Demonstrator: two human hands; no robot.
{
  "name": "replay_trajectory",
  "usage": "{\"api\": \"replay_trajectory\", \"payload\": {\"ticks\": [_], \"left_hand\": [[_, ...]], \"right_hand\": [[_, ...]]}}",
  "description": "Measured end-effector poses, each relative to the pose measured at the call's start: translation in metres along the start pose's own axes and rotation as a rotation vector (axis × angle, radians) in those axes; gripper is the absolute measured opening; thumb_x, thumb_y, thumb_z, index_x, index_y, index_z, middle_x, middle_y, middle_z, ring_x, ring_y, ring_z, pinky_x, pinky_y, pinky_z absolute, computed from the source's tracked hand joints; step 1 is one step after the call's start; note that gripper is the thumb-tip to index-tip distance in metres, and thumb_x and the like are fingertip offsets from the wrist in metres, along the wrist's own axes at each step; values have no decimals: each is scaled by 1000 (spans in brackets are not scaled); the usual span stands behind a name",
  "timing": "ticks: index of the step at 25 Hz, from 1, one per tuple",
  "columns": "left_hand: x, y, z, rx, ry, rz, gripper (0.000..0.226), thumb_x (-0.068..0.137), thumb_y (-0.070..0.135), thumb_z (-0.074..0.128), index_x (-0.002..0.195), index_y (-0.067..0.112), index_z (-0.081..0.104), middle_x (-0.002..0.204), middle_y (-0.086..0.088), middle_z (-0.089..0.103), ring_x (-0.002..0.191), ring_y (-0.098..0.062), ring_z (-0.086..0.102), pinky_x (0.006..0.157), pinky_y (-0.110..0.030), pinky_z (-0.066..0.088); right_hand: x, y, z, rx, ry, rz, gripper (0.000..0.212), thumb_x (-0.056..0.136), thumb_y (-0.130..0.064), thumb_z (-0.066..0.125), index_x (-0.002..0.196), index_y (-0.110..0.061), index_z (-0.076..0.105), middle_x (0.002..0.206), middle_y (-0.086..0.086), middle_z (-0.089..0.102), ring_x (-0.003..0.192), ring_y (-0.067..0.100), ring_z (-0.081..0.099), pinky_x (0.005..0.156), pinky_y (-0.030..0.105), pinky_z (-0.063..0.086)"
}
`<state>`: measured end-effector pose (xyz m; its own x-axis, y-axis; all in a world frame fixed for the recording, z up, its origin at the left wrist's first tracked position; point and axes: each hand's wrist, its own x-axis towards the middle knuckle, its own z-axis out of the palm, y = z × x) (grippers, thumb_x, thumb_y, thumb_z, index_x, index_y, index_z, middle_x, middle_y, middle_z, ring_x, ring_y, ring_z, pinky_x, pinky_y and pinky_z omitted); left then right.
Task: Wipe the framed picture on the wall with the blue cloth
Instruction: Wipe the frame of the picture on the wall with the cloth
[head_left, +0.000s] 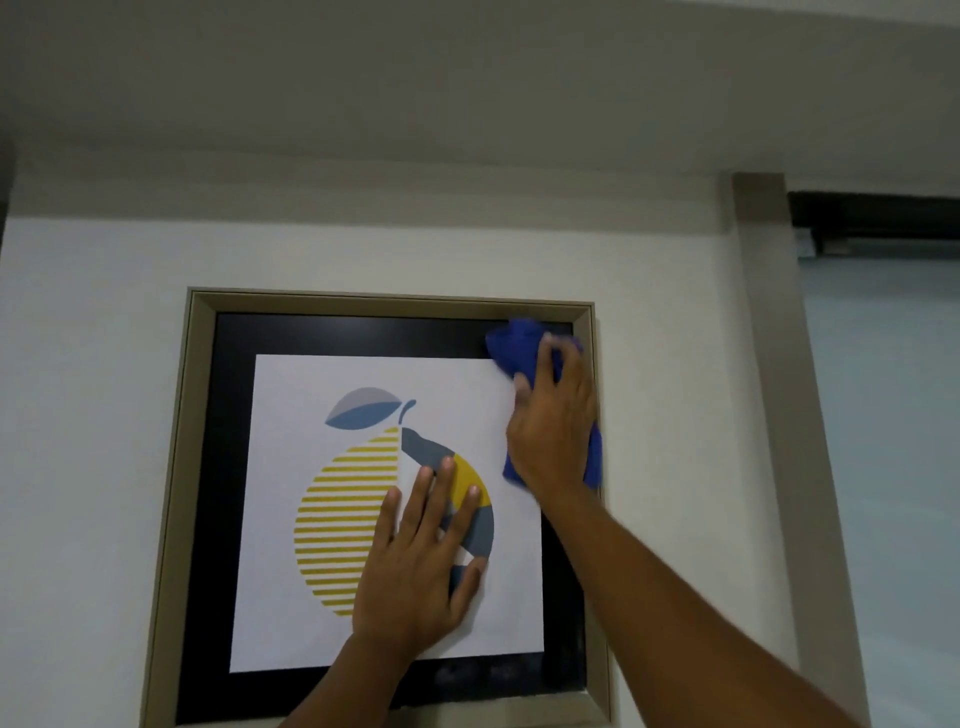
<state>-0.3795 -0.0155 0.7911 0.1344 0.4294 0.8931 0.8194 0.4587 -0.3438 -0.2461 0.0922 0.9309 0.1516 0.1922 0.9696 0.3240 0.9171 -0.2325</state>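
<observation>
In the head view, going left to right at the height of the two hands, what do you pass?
Bare wall → frame's left edge → striped fruit print → left hand, flat on the picture → right hand pressing the blue cloth → frame's right edge → wall pillar → pale panel.

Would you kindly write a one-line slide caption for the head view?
Right hand presses the blue cloth to the framed picture near its upper right corner; left hand lies flat on the print.

A pale wall (93, 415) meets a beige upright trim (769, 364) at right, beside a frosted glass panel (883, 467).
</observation>
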Motion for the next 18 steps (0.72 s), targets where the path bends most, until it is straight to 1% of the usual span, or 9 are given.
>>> {"api": "replay_trajectory", "payload": {"ticks": [2,4,6,7,9,10,15,17,18], "left_hand": [[1,1,-2,-2,1,1,72,101,60,26,162,21,21,171,-13,15,157,-33,14,123,-55,16],[3,2,-7,3,-6,2,71,102,59,25,161,19,25,169,-15,19,156,-35,18,121,-56,19],[2,1,-10,17,-14,6,71,101,58,27,159,18,30,168,-16,21,154,-37,23,119,-56,22],[1,2,-12,18,-25,4,70,101,58,27,158,17,33,167,-17,22,153,-38,25,118,-57,22],[3,3,-17,11,-32,3,69,102,57,23,157,17,34,167,-17,23,153,-38,26,119,-56,22],[2,3,-16,6,-23,0,69,102,57,23,158,17,34,167,-17,22,154,-37,24,120,-56,21],[-1,0,1,3,36,25,69,102,55,30,161,21,25,171,-14,13,157,-33,15,126,-51,9],[-1,-3,6,11,67,28,69,102,57,27,162,22,23,171,-13,12,158,-33,13,126,-51,7],[-2,-4,8,25,68,20,69,102,57,27,162,23,22,171,-13,12,158,-33,12,126,-51,7]], "right_hand": [[-62,15,-1,90,4,-20,55,99,-29,46,146,-4,34,146,16,43,128,32,47,102,45,43],[-140,32,-6,95,-64,-23,59,99,-35,41,149,-9,26,152,15,38,130,33,48,103,46,43],[-199,46,-13,21,-131,-72,57,100,-39,35,147,-7,26,155,14,28,133,36,44,111,39,33],[-210,51,-17,-18,-154,-90,57,99,-36,40,145,-4,27,156,13,25,134,38,42,113,36,28],[-192,48,-22,-1,-194,-81,67,91,-21,62,146,-2,28,157,15,28,137,38,40,113,40,32],[-171,43,-23,19,-206,-63,72,88,-16,66,148,-2,28,156,15,29,139,36,37,111,44,36],[-14,5,-10,11,-112,22,54,96,-14,52,145,2,36,154,17,36,141,32,36,108,44,39],[2,0,-3,31,-73,16,53,98,-15,50,146,0,35,154,15,35,143,30,33,108,46,39],[-10,4,0,46,-50,-2,53,98,-15,50,146,0,35,154,15,35,143,29,32,108,46,39]]}}
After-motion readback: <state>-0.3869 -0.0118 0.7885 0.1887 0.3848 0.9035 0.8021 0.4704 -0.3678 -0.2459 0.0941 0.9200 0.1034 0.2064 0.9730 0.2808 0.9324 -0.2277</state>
